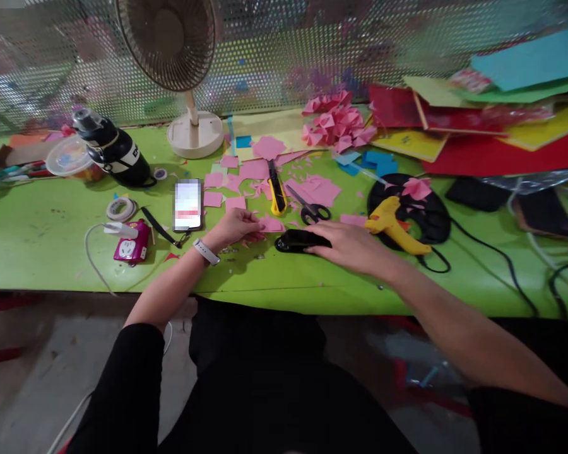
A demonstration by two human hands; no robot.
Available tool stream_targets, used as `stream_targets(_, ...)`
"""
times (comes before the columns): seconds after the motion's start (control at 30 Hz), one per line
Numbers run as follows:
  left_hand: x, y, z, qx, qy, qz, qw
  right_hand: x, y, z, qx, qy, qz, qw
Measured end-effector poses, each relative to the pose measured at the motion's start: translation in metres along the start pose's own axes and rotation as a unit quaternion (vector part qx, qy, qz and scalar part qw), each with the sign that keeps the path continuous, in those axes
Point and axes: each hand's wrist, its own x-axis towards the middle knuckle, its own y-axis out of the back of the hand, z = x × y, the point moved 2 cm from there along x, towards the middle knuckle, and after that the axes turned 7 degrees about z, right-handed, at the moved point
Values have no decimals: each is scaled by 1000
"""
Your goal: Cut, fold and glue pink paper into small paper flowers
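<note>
Between the fingertips of my left hand [240,227] is a small pink paper piece [271,224]. My right hand [348,244] is wrapped over a black stapler [293,241], whose front end points left toward that paper. The stapler rests low over the green table near its front edge. Just beyond my hands lie black-handled scissors [312,209] and a yellow box cutter [277,192], on and among pink paper squares [213,199] and scraps. My right palm hides the rear of the stapler.
A fan [194,135], a black bottle [116,151] and a phone [188,205] stand or lie to the left, near a purple power socket [132,244]. Folded pink paper shapes [338,123] are piled at the back. A yellow glue gun [395,224] with its cord lies right.
</note>
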Motion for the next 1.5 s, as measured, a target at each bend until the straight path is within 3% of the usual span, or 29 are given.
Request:
stream_targets(0.17,-2,-10,-4,39,-11,18,999,0,-2,-1,17,-16,3,1000)
stream_targets(0.3,-6,-18,-6,-2,1,-19,1000,0,5,-5,17,-36,10,999)
stream_targets(0.47,-5,-25,-9,-12,42,-66,997,14,20,-16,93,-43,86,991)
stream_targets(0.6,-5,-28,-10,-12,61,-68,996,42,14,-27,143,-43,124,981)
stream_targets(0.83,-7,-34,-11,-11,62,-58,996,79,-17,-37,88,-6,121,989)
stream_targets(1.1,-6,-36,-9,-2,61,-55,997,84,-24,-35,52,-19,74,996)
stream_targets(1.3,-3,-35,-13,4,53,-60,997,84,-24,-35,12,-16,87,996)
stream_targets(1.5,-1,-34,-15,14,46,-67,997,84,-31,-32,18,-29,61,998)
